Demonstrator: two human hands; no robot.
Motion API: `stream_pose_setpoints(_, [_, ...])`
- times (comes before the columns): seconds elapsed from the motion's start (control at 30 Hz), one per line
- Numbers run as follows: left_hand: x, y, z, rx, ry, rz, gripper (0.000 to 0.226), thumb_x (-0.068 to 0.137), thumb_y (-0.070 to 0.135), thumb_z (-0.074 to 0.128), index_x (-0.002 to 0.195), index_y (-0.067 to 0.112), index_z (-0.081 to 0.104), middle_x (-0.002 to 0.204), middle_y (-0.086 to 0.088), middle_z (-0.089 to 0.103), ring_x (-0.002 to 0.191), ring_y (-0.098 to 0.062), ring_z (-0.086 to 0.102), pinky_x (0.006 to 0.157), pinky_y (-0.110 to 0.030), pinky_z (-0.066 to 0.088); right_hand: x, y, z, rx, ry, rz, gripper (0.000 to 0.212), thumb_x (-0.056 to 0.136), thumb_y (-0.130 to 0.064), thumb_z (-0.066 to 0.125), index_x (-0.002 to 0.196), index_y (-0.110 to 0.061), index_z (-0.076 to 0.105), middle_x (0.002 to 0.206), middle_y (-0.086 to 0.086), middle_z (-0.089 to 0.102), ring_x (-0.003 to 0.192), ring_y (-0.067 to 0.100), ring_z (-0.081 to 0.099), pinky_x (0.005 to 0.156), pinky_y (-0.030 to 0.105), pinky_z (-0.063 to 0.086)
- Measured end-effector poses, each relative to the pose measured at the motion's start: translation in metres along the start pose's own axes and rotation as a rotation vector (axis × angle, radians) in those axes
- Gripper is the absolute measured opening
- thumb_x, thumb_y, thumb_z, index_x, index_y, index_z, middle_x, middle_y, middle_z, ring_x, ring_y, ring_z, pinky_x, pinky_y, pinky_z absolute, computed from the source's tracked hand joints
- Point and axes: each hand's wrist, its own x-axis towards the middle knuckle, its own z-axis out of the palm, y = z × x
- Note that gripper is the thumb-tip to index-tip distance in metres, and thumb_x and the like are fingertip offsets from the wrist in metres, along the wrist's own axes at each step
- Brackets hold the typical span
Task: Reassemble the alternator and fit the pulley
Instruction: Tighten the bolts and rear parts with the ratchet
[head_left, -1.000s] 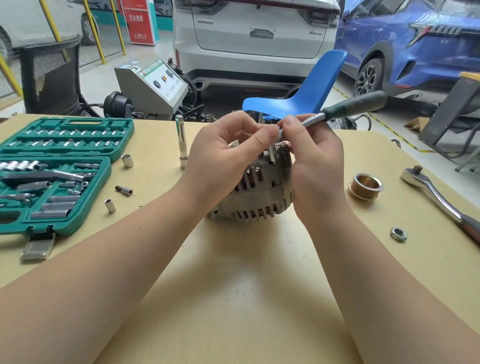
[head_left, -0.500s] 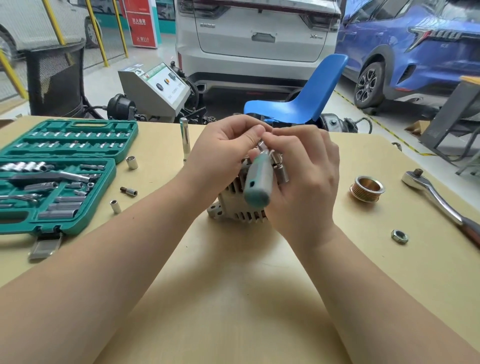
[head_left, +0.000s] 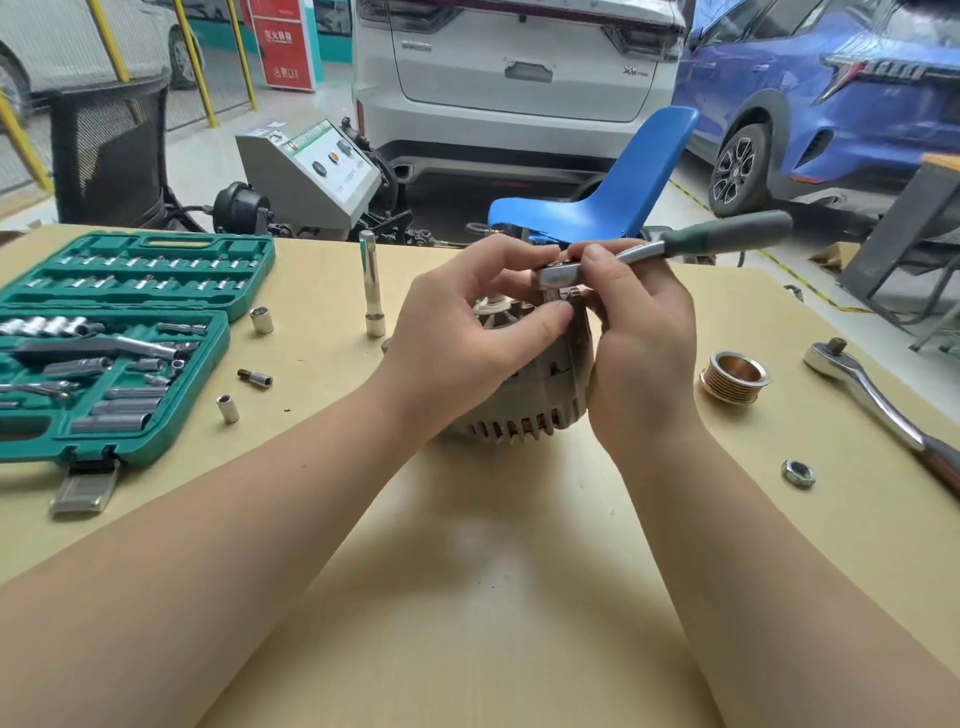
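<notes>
Your right hand (head_left: 636, 358) grips the small wrench (head_left: 670, 252); your left hand (head_left: 467, 338) pinches its head over the alternator (head_left: 524, 410). Keep it straight and turn gently.

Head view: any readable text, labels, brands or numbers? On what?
"X" followed by a small blurred mark: badge on the white car's tailgate.
Red sign: white characters, too blurred to read.
Grey tester machine's panel: print too small to read.
Green socket case, ratchets: no legible markings.
</notes>
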Motion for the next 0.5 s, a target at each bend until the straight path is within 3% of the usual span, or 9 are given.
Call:
stream_pose_setpoints(0.13, [-0.001, -0.002, 0.005, 0.034, 0.033, 0.049, 0.037, 0.086, 0.019, 0.09, 0.117, 0.03, 0.073, 0.1, 0.029, 0.076, 0.099, 0.002, 0.073, 0.083, -0.007, 0.049, 0.011, 0.0, 0.0, 0.056, -0.015, 0.13, 0.016, 0.093, -0.02, 0.061, 0.086, -0.012, 0.073, 0.082, 0.008, 0.069, 0.084, 0.023, 0.069, 0.074, 0.039, 0.059])
stream_pose_setpoints(0.23, [0.001, -0.005, 0.005, 0.047, 0.037, 0.066, 0.035, 0.088, 0.018, 0.089, 0.118, 0.025, 0.074, 0.106, 0.023, 0.077, 0.099, -0.001, 0.074, 0.082, -0.009, 0.051, 0.011, 0.0, 0.0, -0.017, 0.003, 0.087, 0.017, 0.094, -0.021, 0.06, 0.085, -0.013, 0.073, 0.081, 0.005, 0.07, 0.083, 0.019, 0.07, 0.072, 0.032, 0.058])
stream_pose_setpoints(0.3, [0.002, -0.007, 0.005, 0.038, 0.035, 0.05, 0.034, 0.088, 0.02, 0.089, 0.118, 0.022, 0.074, 0.106, 0.021, 0.076, 0.097, -0.001, 0.073, 0.082, -0.01, 0.052, 0.003, 0.002, 0.001, -0.13, 0.049, -0.058, 0.015, 0.098, -0.02, 0.06, 0.087, -0.017, 0.07, 0.082, 0.0, 0.072, 0.083, 0.014, 0.071, 0.074, 0.027, 0.057])
stream_pose_setpoints(0.4, [0.004, -0.008, 0.004, -0.006, 0.013, 0.022, 0.029, 0.089, 0.018, 0.088, 0.114, 0.023, 0.074, 0.106, 0.014, 0.078, 0.092, -0.003, 0.072, 0.085, -0.02, 0.055, -0.013, 0.01, 0.006, -0.474, 0.161, -0.454, 0.005, 0.099, -0.019, 0.064, 0.095, -0.018, 0.067, 0.092, 0.003, 0.072, 0.094, 0.024, 0.07, 0.09, 0.049, 0.055])
stream_pose_setpoints(0.5, [0.005, -0.005, 0.004, -0.094, 0.002, 0.003, 0.026, 0.089, 0.013, 0.084, 0.105, 0.029, 0.073, 0.109, 0.007, 0.08, 0.091, -0.008, 0.072, 0.087, -0.033, 0.062, -0.021, 0.015, 0.008, -0.854, 0.231, -0.785, 0.014, 0.096, -0.021, 0.068, 0.092, -0.008, 0.071, 0.097, 0.004, 0.07, 0.099, 0.03, 0.066, 0.091, 0.056, 0.049])
